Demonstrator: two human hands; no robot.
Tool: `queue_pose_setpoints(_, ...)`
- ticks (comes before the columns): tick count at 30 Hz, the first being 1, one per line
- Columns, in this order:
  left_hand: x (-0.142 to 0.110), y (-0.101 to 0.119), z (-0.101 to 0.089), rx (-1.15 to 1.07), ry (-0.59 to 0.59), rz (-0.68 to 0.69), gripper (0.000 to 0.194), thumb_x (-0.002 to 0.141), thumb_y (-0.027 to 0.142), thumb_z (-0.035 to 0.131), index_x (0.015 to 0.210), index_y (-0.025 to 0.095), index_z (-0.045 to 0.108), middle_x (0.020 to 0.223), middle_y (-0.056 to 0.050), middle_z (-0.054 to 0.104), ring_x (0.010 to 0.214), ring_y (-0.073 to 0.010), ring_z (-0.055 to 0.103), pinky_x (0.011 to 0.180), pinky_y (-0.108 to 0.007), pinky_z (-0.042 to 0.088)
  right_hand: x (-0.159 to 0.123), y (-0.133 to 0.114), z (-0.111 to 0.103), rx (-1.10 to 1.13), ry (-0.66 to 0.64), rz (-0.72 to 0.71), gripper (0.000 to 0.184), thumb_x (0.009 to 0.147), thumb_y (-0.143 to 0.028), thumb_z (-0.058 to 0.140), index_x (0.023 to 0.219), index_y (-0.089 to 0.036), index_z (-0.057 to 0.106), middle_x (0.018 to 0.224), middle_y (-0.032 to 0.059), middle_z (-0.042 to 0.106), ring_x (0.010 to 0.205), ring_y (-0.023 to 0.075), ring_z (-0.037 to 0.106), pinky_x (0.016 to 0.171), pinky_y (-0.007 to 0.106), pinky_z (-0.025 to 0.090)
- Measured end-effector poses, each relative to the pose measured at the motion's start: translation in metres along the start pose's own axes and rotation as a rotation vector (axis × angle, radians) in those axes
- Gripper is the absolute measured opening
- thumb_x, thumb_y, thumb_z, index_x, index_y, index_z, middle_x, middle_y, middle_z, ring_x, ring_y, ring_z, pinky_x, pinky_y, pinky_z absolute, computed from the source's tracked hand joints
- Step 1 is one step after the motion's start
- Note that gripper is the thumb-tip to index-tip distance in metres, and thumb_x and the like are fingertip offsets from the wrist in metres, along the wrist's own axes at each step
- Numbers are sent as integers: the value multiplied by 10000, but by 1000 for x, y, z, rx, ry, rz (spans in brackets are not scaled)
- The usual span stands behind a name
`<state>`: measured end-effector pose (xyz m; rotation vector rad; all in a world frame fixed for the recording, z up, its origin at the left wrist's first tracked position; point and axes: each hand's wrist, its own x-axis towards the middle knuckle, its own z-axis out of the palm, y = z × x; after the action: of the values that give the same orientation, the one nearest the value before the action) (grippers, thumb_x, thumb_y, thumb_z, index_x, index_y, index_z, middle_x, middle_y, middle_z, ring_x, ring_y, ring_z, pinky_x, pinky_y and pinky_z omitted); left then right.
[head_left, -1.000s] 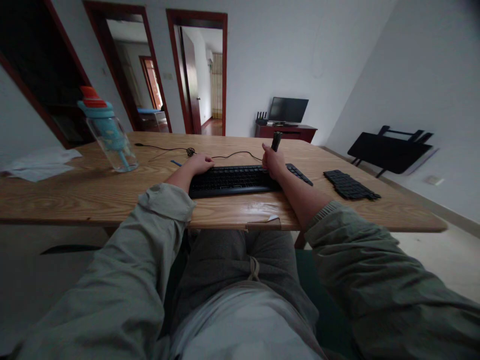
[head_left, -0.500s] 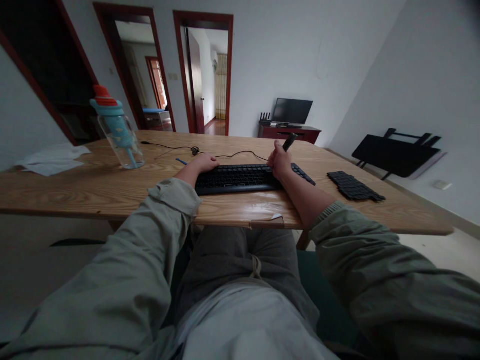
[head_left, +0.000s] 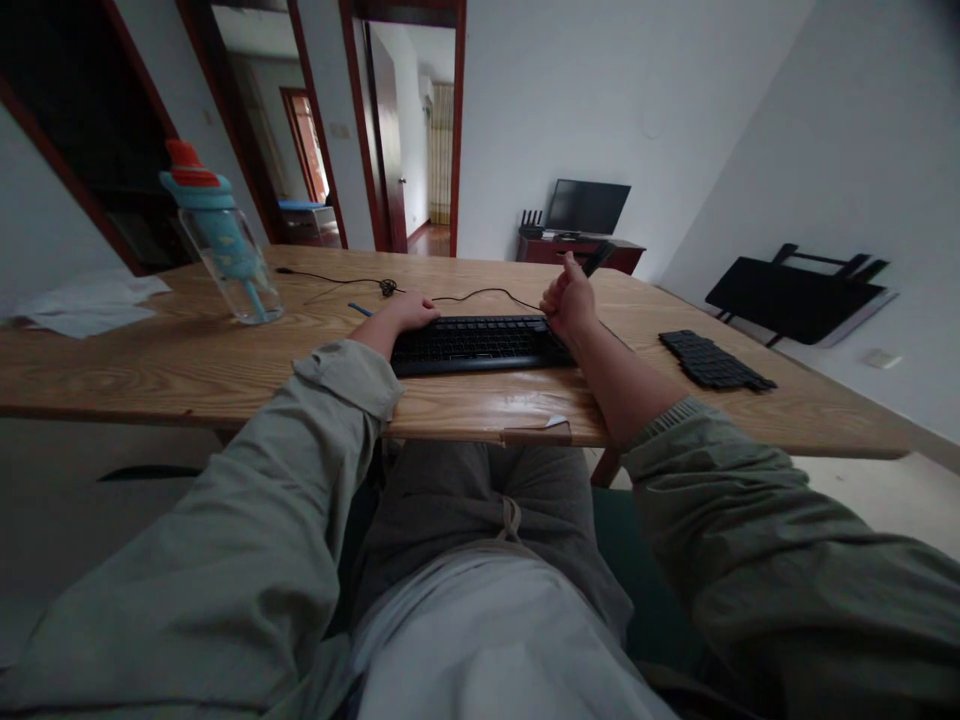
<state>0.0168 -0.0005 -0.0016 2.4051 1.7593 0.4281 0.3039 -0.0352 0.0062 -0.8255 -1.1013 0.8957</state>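
Note:
A black keyboard (head_left: 480,343) lies on the wooden table (head_left: 187,370) in front of me, its cable running off to the back. My left hand (head_left: 405,314) rests on the keyboard's left end, fingers curled loosely with nothing in it. My right hand (head_left: 570,302) is raised just above the keyboard's right end and is closed around a small dark stick-like tool (head_left: 598,259) that points up and to the right. A thin blue pen-like item (head_left: 358,309) lies just left of my left hand.
A clear water bottle (head_left: 221,245) with a teal lid stands at the table's back left, white paper (head_left: 82,305) beside it. A pile of loose black keycaps (head_left: 712,362) lies to the right. A dark folded table (head_left: 799,297) leans on the right wall.
My right hand has lifted off the keyboard's right end and tilted the dark tool over to the right. My left hand has stayed put. The camera has tipped slightly.

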Motion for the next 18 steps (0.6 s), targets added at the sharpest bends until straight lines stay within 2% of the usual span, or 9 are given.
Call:
queue_pose_setpoints(3,-1,-3,-1,-18,10,1,326,875,305,588,1005,147,843,998,-108,809,926,-259,716,846,-298,526,0,-10,-12,110,54,42,513,951,-582,537,659,-258,266,467,-91,174,390,89,186,361,240,216)
queue_pose_setpoints(6,-1,-6,-1,-42,6,-1,327,882,340,595,999,160,841,998,-98,811,930,-257,722,834,-293,534,1,-15,-21,110,84,64,482,902,-549,619,655,-248,334,475,-81,305,403,87,306,407,224,343)
queue_pose_setpoints(9,1,-11,0,-61,8,12,327,894,355,588,992,169,838,1031,-95,810,962,-256,721,860,-296,535,2,-17,-27,88,70,87,367,846,-453,674,677,-230,437,538,-53,465,474,96,449,514,235,478)
queue_pose_setpoints(11,2,-15,1,-78,9,29,321,896,358,590,985,172,835,1040,-89,809,969,-251,721,868,-289,533,1,-19,-32,56,45,115,270,820,-369,662,686,-217,484,573,-35,524,523,106,510,566,246,515)
queue_pose_setpoints(14,5,-19,2,-109,13,44,286,878,360,617,952,189,835,1003,-75,810,947,-247,722,864,-289,535,-3,-22,-45,-60,34,163,184,816,-322,597,691,-204,532,618,1,593,586,130,569,560,242,500)
queue_pose_setpoints(18,6,-22,1,-136,-1,49,280,870,353,622,958,193,835,990,-89,809,951,-258,723,856,-307,535,-9,-20,-55,-221,76,166,220,852,-342,497,721,-190,586,629,31,625,488,119,482,433,226,322)
